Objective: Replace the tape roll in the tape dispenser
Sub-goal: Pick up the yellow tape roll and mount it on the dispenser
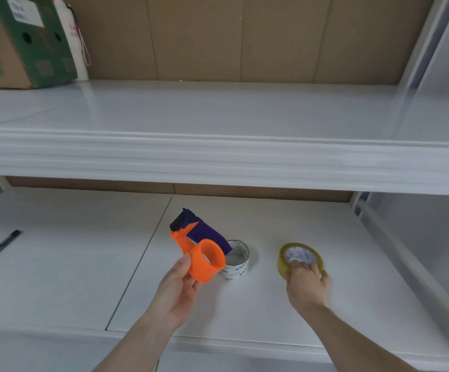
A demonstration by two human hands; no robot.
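The left hand [181, 284] is closed around the dispenser [200, 249], thumb on its smooth orange plastic hub, a hollow ring with no roll on it; a dark purple blade guard juts up beyond the grip. Just right of it, an empty white cardboard core [236, 260] lies flat on the glossy white shelf [57, 277]. Further right, the right hand [307, 281] clasps the yellowish translucent roll [298, 257], fingertips hooked inside. Bare shelf lies between the hands.
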